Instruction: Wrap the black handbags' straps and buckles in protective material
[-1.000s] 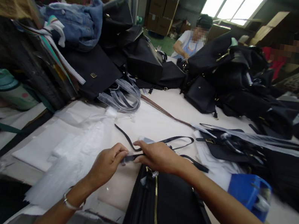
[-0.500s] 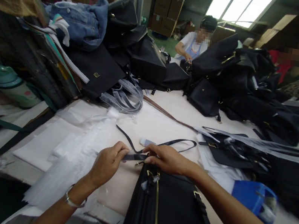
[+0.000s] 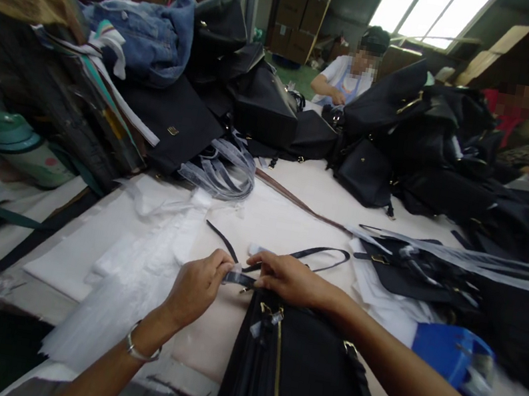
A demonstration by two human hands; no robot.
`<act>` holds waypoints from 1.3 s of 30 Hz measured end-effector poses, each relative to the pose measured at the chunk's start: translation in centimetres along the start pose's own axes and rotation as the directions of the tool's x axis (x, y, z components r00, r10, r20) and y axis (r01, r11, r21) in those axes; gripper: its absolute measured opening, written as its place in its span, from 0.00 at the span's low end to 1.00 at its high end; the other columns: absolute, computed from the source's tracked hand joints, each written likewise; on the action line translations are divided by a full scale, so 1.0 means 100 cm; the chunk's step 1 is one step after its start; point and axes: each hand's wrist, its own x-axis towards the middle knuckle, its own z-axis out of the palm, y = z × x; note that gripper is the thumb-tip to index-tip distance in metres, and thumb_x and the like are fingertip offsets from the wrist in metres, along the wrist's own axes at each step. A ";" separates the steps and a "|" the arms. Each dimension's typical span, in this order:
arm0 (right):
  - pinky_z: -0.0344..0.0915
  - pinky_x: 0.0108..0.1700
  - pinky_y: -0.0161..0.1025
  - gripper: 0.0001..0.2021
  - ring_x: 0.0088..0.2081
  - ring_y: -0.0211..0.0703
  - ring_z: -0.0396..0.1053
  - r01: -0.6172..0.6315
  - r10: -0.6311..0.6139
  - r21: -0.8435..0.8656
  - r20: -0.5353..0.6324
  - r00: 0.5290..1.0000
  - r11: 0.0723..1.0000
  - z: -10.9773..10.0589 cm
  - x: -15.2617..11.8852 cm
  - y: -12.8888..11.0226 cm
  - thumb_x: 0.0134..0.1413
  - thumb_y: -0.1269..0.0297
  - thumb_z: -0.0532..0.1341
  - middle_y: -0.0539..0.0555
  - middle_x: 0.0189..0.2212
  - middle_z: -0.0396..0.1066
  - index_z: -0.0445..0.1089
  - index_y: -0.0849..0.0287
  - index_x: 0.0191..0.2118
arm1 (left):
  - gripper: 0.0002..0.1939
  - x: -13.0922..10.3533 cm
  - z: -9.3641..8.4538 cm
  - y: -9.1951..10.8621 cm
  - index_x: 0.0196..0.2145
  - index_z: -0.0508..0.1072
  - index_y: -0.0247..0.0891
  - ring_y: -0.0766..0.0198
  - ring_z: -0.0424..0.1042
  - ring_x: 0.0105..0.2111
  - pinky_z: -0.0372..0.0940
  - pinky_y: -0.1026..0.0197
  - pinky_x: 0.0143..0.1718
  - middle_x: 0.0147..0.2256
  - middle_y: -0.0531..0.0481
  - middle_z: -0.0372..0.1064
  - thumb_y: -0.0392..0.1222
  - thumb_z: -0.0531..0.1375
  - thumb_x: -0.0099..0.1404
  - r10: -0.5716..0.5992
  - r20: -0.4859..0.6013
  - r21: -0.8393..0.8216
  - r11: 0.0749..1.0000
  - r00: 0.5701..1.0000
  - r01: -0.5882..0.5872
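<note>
Bottle (image 3: 31, 152), teal lid, green strap, at my 9 o'clock. Denim garment (image 3: 140, 45) at 10, heaped against black bags (image 3: 264, 107). White sheets (image 3: 123, 282) at 8, translucent, layered on the pale table (image 3: 354, 206). Film-wrapped loops (image 3: 221, 170) just off centre toward 9. I have left hand (image 3: 199, 285) at 7, bracelet (image 3: 141, 348) on its wrist, thumb and fingers pinched on one end of a short black strap piece (image 3: 243, 280); clear film shows at that end. Strap piece sits at 6, just below centre, spanning both hands. Right hand (image 3: 291, 280) at 5, back of hand up, fingertips clamped on the other end; I can't make out how its thumb sits. Gold-zip bag (image 3: 324, 384) at 5, top edge just below the right hand, zip (image 3: 279, 376) running down its left part. Co-worker (image 3: 345, 80) at 1, white top, blue apron, well apart from us. Thin strap (image 3: 334, 250) loops on the table at 4, just past the right hand. Bag pile (image 3: 428, 131) at 2. Blue casing (image 3: 441, 353) at 4, just beyond the right forearm, something clear in it.
</note>
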 end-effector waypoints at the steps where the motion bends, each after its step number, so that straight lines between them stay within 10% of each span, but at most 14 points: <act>1: 0.57 0.33 0.32 0.18 0.31 0.39 0.66 -0.003 0.002 -0.026 -0.006 1.000 1.000 0.003 0.003 -0.002 0.57 0.67 0.58 0.50 0.30 0.70 0.62 0.58 0.54 | 0.11 -0.001 0.003 0.000 0.38 0.65 0.42 0.60 0.70 0.30 0.59 0.62 0.32 0.30 0.51 0.69 0.45 0.46 0.71 0.020 0.007 0.010 1.000 1.000 -0.020; 10: 0.59 0.36 0.33 0.18 0.37 0.42 0.70 0.060 -0.039 -0.154 0.137 0.990 0.986 0.010 0.045 0.011 0.56 0.67 0.59 0.54 0.36 0.74 0.64 0.60 0.53 | 0.12 -0.016 0.039 -0.019 0.40 0.67 0.38 0.56 0.69 0.33 0.60 0.56 0.34 0.33 0.45 0.70 0.37 0.44 0.71 0.168 0.041 0.223 0.960 0.985 -0.172; 17: 0.62 0.39 0.37 0.21 0.44 0.49 0.70 -0.215 0.185 -0.439 -0.111 0.976 0.872 0.031 0.121 0.024 0.59 0.55 0.57 0.62 0.44 0.72 0.62 0.64 0.53 | 0.09 -0.009 0.090 -0.015 0.39 0.69 0.35 0.52 0.67 0.42 0.64 0.50 0.44 0.39 0.41 0.68 0.31 0.50 0.67 0.194 0.016 0.239 0.952 0.981 -0.192; 27: 0.60 0.46 0.46 0.14 0.50 0.58 0.64 -0.213 0.078 -0.616 -0.239 0.968 0.758 0.024 0.100 0.012 0.60 0.67 0.54 0.69 0.48 0.65 0.61 0.67 0.49 | 0.15 -0.110 -0.026 -0.067 0.52 0.65 0.40 0.56 0.61 0.55 0.56 0.50 0.58 0.52 0.44 0.64 0.36 0.50 0.69 -0.027 -0.161 0.237 0.969 0.987 0.065; 34: 0.64 0.35 0.41 0.10 0.36 0.50 0.71 0.347 -0.320 -0.632 0.161 0.934 0.693 0.093 0.078 -0.075 0.61 0.61 0.54 0.59 0.34 0.73 0.66 0.62 0.40 | 0.15 -0.124 -0.026 -0.106 0.49 0.69 0.41 0.54 0.62 0.54 0.58 0.46 0.56 0.51 0.45 0.65 0.37 0.53 0.66 -0.073 -0.081 0.068 0.995 0.994 0.079; 39: 0.68 0.35 0.45 0.32 0.38 0.55 0.71 0.463 -0.369 -0.621 0.284 0.885 0.633 0.151 0.080 -0.093 0.47 0.41 0.62 0.65 0.41 0.71 0.65 0.68 0.46 | 0.14 -0.121 -0.028 -0.115 0.47 0.71 0.40 0.56 0.64 0.52 0.60 0.51 0.55 0.50 0.45 0.67 0.38 0.52 0.66 -0.059 -0.084 0.026 0.998 0.995 0.061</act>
